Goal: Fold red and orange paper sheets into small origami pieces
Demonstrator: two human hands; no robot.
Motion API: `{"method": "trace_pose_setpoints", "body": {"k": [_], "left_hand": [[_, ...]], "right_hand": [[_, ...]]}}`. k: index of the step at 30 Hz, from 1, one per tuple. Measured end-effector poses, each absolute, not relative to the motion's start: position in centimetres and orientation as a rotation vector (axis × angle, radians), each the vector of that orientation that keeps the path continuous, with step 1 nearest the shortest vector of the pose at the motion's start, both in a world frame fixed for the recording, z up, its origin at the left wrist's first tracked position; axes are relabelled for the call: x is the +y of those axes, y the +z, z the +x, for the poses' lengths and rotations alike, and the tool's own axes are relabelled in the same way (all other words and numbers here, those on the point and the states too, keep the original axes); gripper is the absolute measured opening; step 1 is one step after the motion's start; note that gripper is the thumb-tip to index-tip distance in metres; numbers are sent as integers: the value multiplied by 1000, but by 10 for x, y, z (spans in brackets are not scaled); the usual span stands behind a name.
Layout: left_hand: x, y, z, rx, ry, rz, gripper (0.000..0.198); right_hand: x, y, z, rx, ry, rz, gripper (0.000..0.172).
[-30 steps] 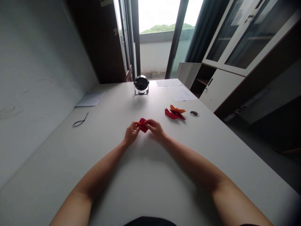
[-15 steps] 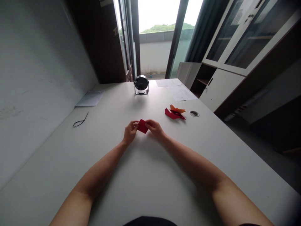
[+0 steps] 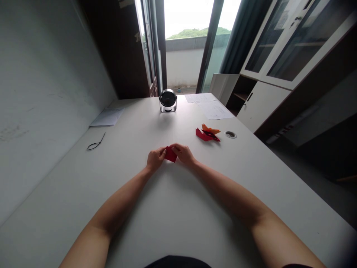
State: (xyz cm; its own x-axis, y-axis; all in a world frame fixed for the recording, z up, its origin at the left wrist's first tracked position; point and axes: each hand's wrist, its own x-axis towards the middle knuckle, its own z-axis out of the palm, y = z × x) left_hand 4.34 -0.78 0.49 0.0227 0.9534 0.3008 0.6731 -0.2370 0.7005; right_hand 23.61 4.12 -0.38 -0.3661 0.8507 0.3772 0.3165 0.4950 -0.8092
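A small folded piece of red paper [image 3: 171,155] is held between my two hands above the white table [image 3: 164,204]. My left hand [image 3: 156,158] pinches its left edge, thumb on the near face. At the upper right of the paper, my right hand [image 3: 182,152] is closed on it, with the fingers bent over the top edge. The fingers cover part of the paper's upper side. Off to the right lie folded paper shapes, one red [image 3: 203,135] and one orange [image 3: 211,129], overlapping with a darker red one [image 3: 211,134].
A round black device on a silver stand [image 3: 167,100] is at the table's far end. Paper sheets lie at far right [image 3: 216,110] and far left [image 3: 107,117]. A black cable tie loop [image 3: 95,145] lies left. A round cable hole [image 3: 230,134] is near the right edge.
The red paper has shifted slightly right and toward me and is turned a little. My left-hand fingers have drawn closer together, and the right-hand fingers have moved further over its top.
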Motion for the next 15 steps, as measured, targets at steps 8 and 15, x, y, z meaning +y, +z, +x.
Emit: {"method": "trace_pose_setpoints", "body": {"k": [8,15], "left_hand": [[-9,11,43,1613,1033,1974,39],[-6,7,41,1501,1113,1840,40]], "right_hand": [[32,8,236,-2022,699,-988,27],[32,5,236,-2025,737,-981,24]]}}
